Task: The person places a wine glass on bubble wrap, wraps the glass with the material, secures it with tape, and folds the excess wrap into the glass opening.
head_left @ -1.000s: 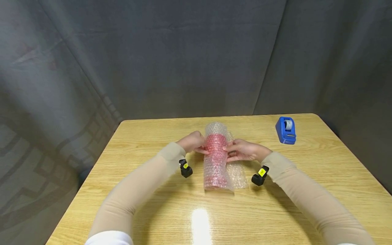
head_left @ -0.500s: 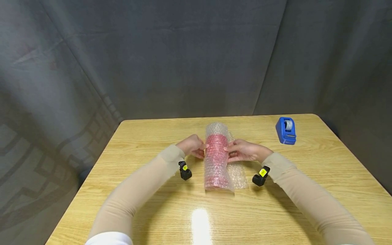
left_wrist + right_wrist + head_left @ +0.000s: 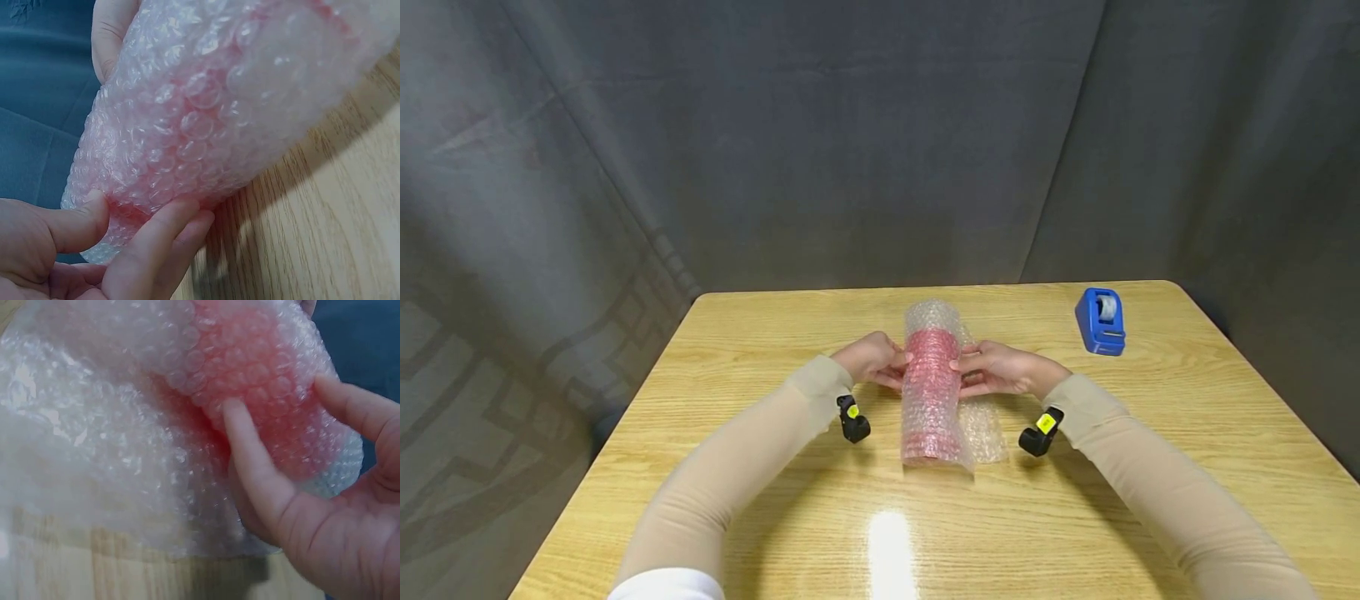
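A pinkish-red object wrapped in bubble wrap forms a bubble-wrapped roll (image 3: 932,400), lying lengthwise on the table in the head view. What the pink object is cannot be told through the wrap. On the roll's left side, my left hand (image 3: 877,358) grips it with the thumb above and fingers lower down; thumb and fingers (image 3: 159,244) show against the bubbles in the left wrist view. My right hand (image 3: 1003,368) holds the opposite side, its thumb and fingers (image 3: 253,456) touching the wrap. A loose flap of bubble wrap (image 3: 983,432) lies flat to the right, under the right hand.
A blue tape dispenser (image 3: 1101,323) with a roll of clear tape stands at the back right of the wooden table (image 3: 790,525). Dark grey curtains (image 3: 865,150) hang behind the table and at both sides.
My left hand has shifted its hold on the roll, the thumb now lying on its upper left side and the fingers lower. The roll has moved very slightly right. The right hand stays almost still.
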Demonstrator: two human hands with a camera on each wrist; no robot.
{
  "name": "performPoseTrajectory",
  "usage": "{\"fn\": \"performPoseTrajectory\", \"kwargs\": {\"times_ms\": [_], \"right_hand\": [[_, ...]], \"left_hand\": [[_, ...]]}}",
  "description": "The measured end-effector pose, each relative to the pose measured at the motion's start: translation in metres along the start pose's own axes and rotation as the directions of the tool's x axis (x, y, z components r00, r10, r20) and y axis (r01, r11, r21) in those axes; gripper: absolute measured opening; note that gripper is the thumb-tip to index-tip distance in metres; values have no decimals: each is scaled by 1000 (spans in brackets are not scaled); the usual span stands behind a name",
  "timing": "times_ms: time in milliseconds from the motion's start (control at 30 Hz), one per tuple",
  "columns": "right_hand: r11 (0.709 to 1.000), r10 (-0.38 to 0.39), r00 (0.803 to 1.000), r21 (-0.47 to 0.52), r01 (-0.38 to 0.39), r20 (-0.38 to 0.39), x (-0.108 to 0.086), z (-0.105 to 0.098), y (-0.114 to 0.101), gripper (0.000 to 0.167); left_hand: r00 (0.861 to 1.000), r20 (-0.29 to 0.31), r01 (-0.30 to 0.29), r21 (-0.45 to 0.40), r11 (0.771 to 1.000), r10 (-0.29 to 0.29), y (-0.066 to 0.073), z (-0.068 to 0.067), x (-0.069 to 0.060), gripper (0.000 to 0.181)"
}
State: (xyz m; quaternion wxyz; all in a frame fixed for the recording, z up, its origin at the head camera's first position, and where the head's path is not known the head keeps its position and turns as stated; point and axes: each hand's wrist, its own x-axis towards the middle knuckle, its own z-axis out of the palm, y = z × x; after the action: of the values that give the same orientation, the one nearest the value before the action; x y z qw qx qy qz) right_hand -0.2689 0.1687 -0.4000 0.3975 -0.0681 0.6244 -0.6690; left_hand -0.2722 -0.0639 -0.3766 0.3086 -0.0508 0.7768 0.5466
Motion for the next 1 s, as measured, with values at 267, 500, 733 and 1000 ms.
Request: {"fn": "performPoseTrajectory", "kwargs": {"times_ms": [267,500,733,1000], "right_hand": [[996,4,997,-83,-10,-77,-4,6,-6,46],[997,18,998,-68,-22,-62,-1,10,-7,38],[996,12,998,-91,-17,-55,-1,16,-7,30],[998,23,998,-63,-27,-59,0,18,-5,12]], "left_hand": [[1000,2,-17,-14,1000,17,1,1,-1,28],[1000,8,-13,-22,1000,13,3,2,-1,27],[1000,7,-11,-26,1000,12,4,3,-1,26],[1000,6,-28,-23,999,28,4,4,-2,27]]}}
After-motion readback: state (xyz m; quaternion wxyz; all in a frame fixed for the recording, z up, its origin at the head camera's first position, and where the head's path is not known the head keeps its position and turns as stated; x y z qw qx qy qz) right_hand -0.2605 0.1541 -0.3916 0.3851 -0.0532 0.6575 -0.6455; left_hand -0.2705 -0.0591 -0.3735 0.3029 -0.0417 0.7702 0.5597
